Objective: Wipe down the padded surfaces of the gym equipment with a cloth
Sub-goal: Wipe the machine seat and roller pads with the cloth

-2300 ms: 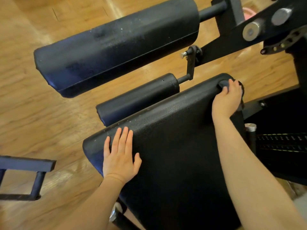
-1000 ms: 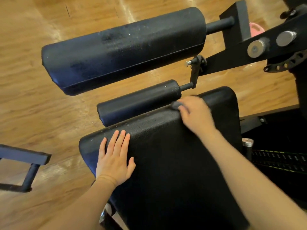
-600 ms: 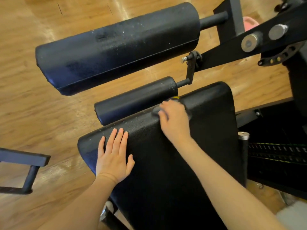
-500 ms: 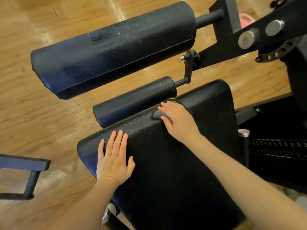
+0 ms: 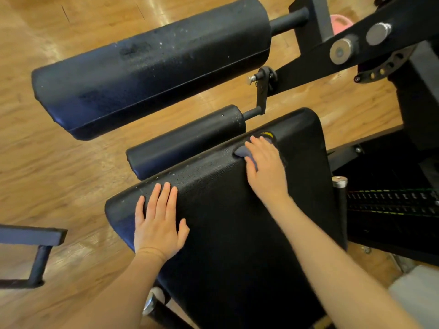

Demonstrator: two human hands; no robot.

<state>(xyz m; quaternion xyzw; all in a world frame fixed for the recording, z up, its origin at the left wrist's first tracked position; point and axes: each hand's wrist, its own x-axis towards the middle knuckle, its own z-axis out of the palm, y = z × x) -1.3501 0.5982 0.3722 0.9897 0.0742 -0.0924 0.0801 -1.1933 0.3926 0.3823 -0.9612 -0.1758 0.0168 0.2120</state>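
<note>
**A:** Cloth (image 5: 244, 151) under the right hand (image 5: 267, 169), fingers laid nearly straight over it, pressing it flat near the far edge of the seat pad (image 5: 237, 233), about midway along that edge. What's done so far?

**B:** Hard to call. White specks dot the pad's far edge to the left of the cloth, so that stretch looks unwiped. The right end appears cleaner, though the dark vinyl hides much.

**A:** And the left hand (image 5: 159, 226)?

**B:** Flat on the pad's near left corner, fingers straight and together, holding nothing; it seems to steady the pad.

**A:** What remains?

**B:** By my reckoning, most of it. The large roller pad (image 5: 152, 67) above carries pale flecks and a dull smudge; the small roller (image 5: 187, 141) just beyond the seat pad also shows specks.

**A:** Count them.

**B:** Three padded surfaces, one cloth, two hands. A black steel frame (image 5: 356, 55) at right, a separate bar (image 5: 31, 236) at lower left, wood floor (image 5: 47, 162) beneath.
</note>
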